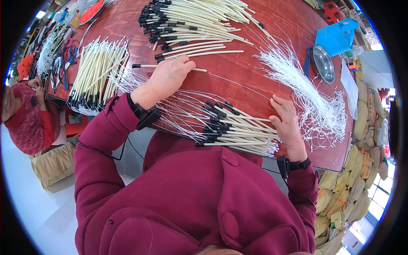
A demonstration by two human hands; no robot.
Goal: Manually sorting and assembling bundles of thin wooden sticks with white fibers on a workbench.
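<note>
My left hand [166, 80] is closed around a thin cream tube [200, 70] with a black piece at its left end. From near the tube's right end a single white string [242, 87] runs to my right hand [287, 120]. The fingertips there pinch the string, while the thumb sits lower and apart. Between my forearms, at the near table edge, lies a bundle of cream tubes with black ends [242, 131], white strings trailing from it to the left. Beyond my left hand a large pile of similar tubes [199, 21] covers the table.
Loose white strings [314, 102] spread at the right of the red table [255, 36]. Near them are a metal bowl [324, 64] and a blue basket [335, 37]. Another tube bundle [98, 70] lies left. A co-worker [32, 112] sits far left; stacked sacks [350, 187] stand right.
</note>
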